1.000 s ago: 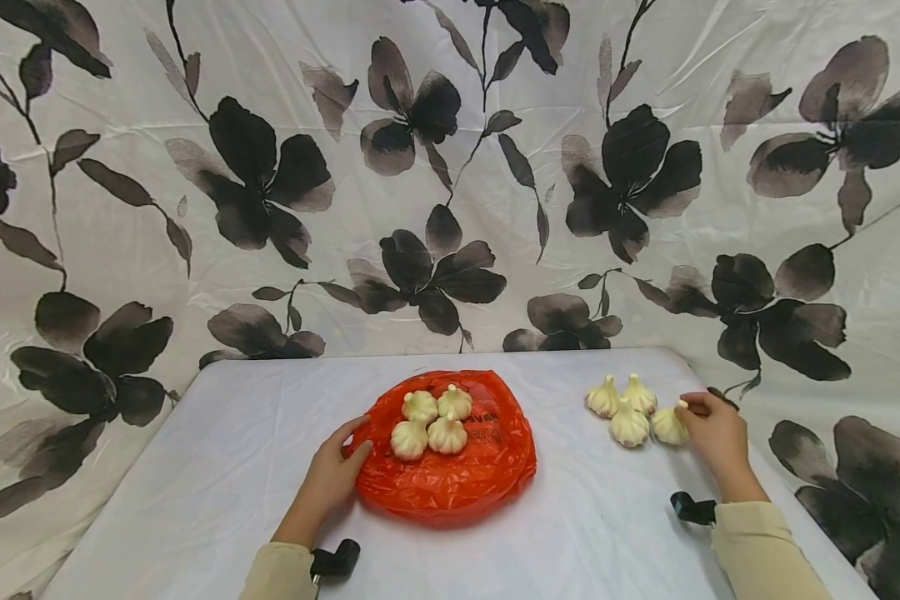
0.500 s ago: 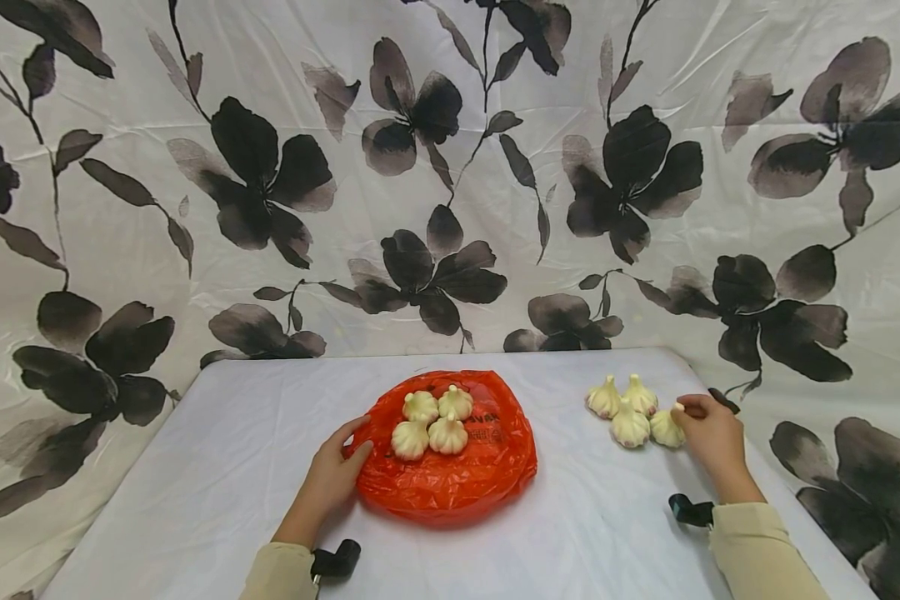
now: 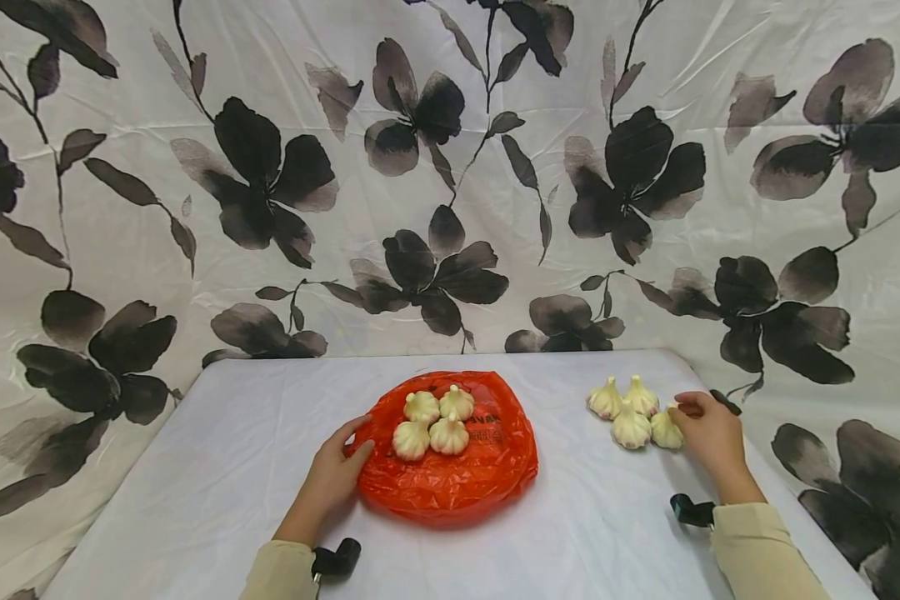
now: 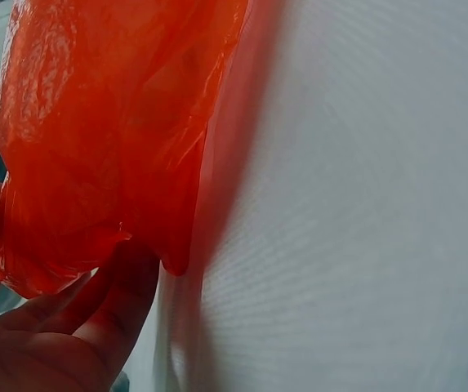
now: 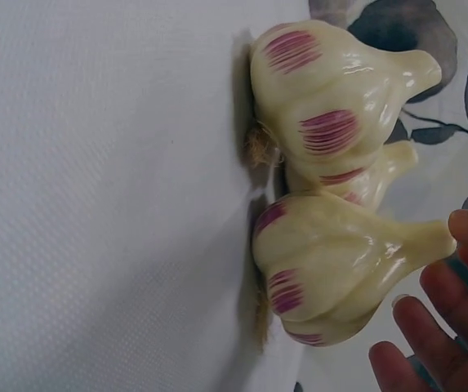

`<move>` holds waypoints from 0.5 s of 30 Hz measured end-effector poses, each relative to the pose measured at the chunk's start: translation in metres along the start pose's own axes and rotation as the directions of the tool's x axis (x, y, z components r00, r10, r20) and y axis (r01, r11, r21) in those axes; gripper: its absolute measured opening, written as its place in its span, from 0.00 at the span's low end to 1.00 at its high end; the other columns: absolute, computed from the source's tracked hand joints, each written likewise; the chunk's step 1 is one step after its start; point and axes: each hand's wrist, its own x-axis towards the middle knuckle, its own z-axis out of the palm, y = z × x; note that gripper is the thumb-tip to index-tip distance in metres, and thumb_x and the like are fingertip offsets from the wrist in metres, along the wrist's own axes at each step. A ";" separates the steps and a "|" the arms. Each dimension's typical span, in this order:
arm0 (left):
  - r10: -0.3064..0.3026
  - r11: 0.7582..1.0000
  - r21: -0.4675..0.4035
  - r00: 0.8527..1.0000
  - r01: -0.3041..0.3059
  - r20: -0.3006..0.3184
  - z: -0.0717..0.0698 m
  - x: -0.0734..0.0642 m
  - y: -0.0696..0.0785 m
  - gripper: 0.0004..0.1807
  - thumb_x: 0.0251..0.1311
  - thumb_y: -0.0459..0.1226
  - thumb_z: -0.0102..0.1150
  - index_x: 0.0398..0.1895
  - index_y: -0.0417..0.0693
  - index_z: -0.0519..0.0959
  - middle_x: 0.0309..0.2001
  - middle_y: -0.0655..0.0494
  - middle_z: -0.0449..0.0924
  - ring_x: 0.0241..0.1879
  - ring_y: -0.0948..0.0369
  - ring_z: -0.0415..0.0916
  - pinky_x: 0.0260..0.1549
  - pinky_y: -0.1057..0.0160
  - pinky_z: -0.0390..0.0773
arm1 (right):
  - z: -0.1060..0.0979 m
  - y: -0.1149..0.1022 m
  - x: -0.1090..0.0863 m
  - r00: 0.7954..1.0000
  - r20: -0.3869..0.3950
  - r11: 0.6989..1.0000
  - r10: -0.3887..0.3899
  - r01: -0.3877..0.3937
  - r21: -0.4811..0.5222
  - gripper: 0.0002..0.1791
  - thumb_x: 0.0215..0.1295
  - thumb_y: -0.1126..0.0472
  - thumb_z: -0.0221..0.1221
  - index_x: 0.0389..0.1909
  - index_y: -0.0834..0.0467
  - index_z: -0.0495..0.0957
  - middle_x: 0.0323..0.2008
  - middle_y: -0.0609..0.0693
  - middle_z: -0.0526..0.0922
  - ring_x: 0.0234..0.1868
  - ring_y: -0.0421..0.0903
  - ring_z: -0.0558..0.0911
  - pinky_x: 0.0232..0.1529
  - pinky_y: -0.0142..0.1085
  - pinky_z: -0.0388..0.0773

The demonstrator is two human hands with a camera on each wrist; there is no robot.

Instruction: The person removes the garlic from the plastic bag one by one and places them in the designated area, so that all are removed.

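Four garlic bulbs (image 3: 411,439) sit grouped on a puffed red plastic bag (image 3: 487,475) with dark print. My left hand (image 3: 332,475) holds the bag's left edge; in the left wrist view, fingers (image 4: 123,322) show beneath the translucent plastic. At the table's right side stands another cluster of garlic bulbs (image 3: 630,427). My right hand (image 3: 712,433) is at its rightmost garlic bulb (image 5: 340,269), which stands upright with its stem up. In the right wrist view a fingertip (image 5: 466,229) meets the stem's tip, and the other fingers spread loosely beside it.
A white cloth covers the table (image 3: 570,533). Behind it hangs a white curtain (image 3: 525,250) with dark flower prints. Black wrist devices (image 3: 692,510) are worn at both sleeves.
My right hand has shifted slightly left, bringing the rightmost garlic bulb against the cluster; its fingers now look looser around the stem. My left hand stays at the bag.
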 end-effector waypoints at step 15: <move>-0.004 1.000 0.016 1.000 0.004 0.002 0.000 0.001 0.002 0.27 0.69 0.42 0.51 0.71 0.58 0.64 0.71 0.44 0.63 0.64 0.43 0.69 0.56 0.47 0.77 | -0.002 -0.028 0.000 0.994 -0.036 0.994 -0.106 0.105 -0.037 0.17 0.64 0.59 0.58 0.49 0.64 0.78 0.47 0.66 0.82 0.49 0.63 0.80 0.46 0.55 0.74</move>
